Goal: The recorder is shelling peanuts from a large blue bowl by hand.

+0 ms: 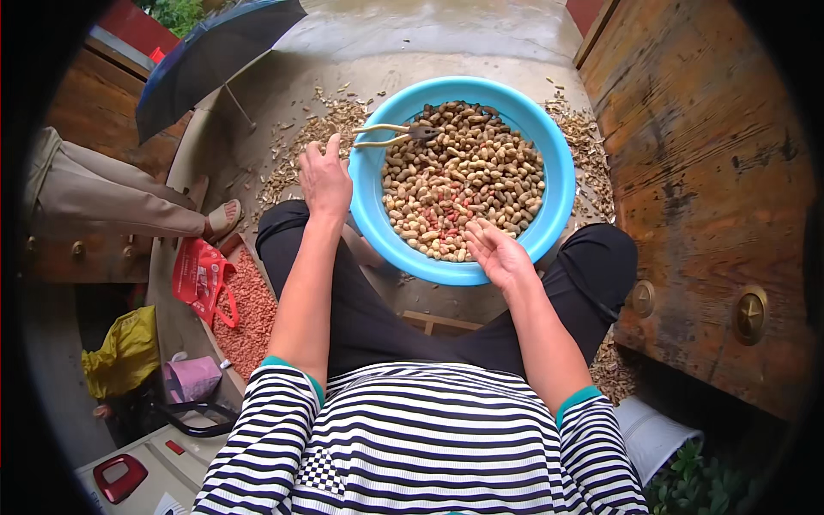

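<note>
A light-blue plastic basin [559,193] in front of my knees holds a heap of unshelled peanuts [463,167]. Red peanut kernels [450,209] lie among them near the middle. Pliers with pale yellow handles [398,134] rest across the left rim, their dark jaws on the peanuts. My left hand [326,179] is beside that rim, back upward, fingers apart, close to the handle ends, with nothing seen in it. Over the near right part of the basin, my right hand [499,252] is turned palm up with loosely curled fingers and nothing visible in it.
Broken shells [341,122] litter the floor around the basin. A box of shelled kernels [248,315] with a red bag [203,277] sits to my left. Another person's sandaled foot [223,215] and an open umbrella [206,64] are beyond. A wooden door [702,193] stands at right.
</note>
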The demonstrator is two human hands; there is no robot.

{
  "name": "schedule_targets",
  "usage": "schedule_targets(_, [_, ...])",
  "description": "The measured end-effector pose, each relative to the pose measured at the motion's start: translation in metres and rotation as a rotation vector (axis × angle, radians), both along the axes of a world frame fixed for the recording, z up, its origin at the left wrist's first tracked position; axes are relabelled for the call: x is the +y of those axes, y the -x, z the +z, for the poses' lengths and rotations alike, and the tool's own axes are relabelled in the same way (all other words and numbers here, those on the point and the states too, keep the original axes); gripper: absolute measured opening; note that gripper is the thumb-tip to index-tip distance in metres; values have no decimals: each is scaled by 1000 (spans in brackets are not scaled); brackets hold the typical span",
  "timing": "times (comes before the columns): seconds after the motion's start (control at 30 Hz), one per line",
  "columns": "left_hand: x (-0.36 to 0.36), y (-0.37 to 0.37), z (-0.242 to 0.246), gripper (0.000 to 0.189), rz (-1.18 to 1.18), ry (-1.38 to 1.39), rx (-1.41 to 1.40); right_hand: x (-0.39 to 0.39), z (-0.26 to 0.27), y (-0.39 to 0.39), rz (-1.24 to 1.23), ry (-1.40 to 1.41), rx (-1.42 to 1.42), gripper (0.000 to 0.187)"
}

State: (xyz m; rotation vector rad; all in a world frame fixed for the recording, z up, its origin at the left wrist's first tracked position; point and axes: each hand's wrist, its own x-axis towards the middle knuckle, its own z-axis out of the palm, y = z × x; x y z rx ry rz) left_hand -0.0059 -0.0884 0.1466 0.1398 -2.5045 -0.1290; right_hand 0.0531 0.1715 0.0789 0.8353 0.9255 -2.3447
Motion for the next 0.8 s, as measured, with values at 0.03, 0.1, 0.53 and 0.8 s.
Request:
schedule_targets(0.03, [-1,3,-11,15,-86,-94,-68,0,2,1,-4,1,-1,40])
schedule_targets(0.1, [3,4,-46,16,-289,-277,-247,1,3,2,11,14,33,39])
schedule_targets(0.53, [80,-31,-134,11,-487,-266,-624,0,-6,8,8,-85,7,38])
schedule_targets(0.8, [98,-34,-86,20,-466,-1142,-798,-12,-16,4,108,-116,64,23])
